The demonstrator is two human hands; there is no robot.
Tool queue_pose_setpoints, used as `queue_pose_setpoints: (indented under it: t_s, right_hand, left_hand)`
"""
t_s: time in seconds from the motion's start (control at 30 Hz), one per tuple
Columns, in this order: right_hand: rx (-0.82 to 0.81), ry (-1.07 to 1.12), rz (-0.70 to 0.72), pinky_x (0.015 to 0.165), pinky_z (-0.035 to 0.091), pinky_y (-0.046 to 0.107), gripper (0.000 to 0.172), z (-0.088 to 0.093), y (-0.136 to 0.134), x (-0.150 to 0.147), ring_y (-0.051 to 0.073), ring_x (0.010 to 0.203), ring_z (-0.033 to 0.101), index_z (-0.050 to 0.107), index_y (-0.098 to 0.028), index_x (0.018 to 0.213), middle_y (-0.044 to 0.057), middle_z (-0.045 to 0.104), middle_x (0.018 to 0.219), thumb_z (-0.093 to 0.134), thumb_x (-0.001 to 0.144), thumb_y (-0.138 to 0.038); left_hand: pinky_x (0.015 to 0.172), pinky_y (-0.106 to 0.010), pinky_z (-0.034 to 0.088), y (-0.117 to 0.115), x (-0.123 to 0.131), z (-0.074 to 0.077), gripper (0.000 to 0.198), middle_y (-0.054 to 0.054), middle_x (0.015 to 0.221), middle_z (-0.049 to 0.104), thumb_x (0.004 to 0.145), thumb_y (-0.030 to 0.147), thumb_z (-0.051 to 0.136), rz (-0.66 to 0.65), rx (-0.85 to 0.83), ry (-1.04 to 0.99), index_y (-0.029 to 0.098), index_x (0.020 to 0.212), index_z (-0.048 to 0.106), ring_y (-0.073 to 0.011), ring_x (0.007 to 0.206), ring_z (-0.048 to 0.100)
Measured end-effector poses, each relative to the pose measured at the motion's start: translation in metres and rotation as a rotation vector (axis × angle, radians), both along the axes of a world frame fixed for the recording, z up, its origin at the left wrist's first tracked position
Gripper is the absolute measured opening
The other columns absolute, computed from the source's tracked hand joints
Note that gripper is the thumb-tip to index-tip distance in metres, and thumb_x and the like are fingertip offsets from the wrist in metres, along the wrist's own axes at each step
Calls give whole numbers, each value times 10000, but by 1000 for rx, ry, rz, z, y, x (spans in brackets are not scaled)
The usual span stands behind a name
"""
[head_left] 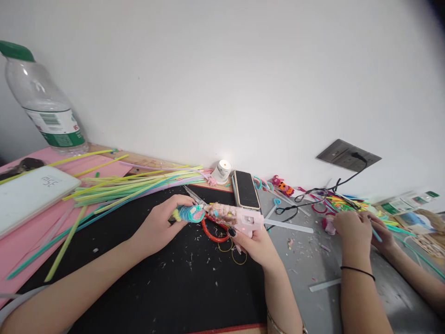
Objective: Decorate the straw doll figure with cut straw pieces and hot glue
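Observation:
In my left hand (162, 222) is a small fuzzy pipe-cleaner craft piece (190, 214), teal with pink and yellow parts. My right hand (253, 242) grips a pale pink hot glue gun (247, 219), its stained nozzle end pointing left at the craft piece. Nozzle and craft piece are very close; whether they touch, I cannot tell. A clear glue stick (290, 226) sticks out of the back of the gun. Beneath both hands lie orange-handled scissors (214, 235) on a black mat (167, 283), partly hidden by the glue gun.
Pipe cleaners (139, 185) lie in a bundle at left, near a white power bank (34, 197) and a plastic bottle (48, 102). A phone (246, 189) and paper cup (222, 171) stand by the wall. At right, another person's hands (354, 232) work beside a black cable (314, 197).

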State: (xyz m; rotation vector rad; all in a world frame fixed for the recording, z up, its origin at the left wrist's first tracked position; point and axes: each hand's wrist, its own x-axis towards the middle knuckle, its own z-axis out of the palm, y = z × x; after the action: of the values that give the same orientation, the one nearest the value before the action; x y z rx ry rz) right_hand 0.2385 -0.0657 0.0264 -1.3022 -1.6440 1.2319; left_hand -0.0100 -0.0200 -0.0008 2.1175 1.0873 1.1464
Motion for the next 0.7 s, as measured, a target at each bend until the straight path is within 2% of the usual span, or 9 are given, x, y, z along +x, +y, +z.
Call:
queue_pose_setpoints:
  t_s: [0.13,0.23,0.33,0.47,0.7]
  right_hand:
    - [9,-1,-2,418,356,216,342,0,0,1,95,440,406,596,-150,1017,-29,477,534,563,825,-430]
    - [17,-24,13,429,380,219,367,1,-1,-1,95,446,415,592,-155,1091,-15,518,572,558,831,-412]
    - [37,-59,29,477,419,231,397,0,-2,-3,122,518,485,578,-176,1167,14,569,645,553,836,-393]
    - [60,-66,21,513,437,241,397,-2,-1,-4,147,592,533,580,-185,1175,38,601,712,559,832,-385]
    - [47,-62,-17,538,443,253,381,-1,1,-5,159,600,535,589,-187,1159,30,592,666,546,843,-396]
  left_hand:
    - [853,-349,489,2,-1,-3,208,-61,1060,651,813,268,515,41,-7,16,205,1011,517,-223,999,609]
    - [850,-349,491,3,-2,-6,232,-66,1078,640,811,272,521,82,-9,27,203,1032,512,-225,1010,602]
    - [842,-330,493,4,-2,-7,227,-59,1078,634,819,270,527,101,6,32,203,1036,512,-216,1008,600]
    - [831,-324,496,3,-1,-4,208,-50,1050,647,836,291,506,103,52,44,197,1021,526,-216,992,609]
    - [835,-326,494,2,-1,-2,198,-34,1046,653,849,283,478,88,75,69,206,1020,540,-212,999,607]
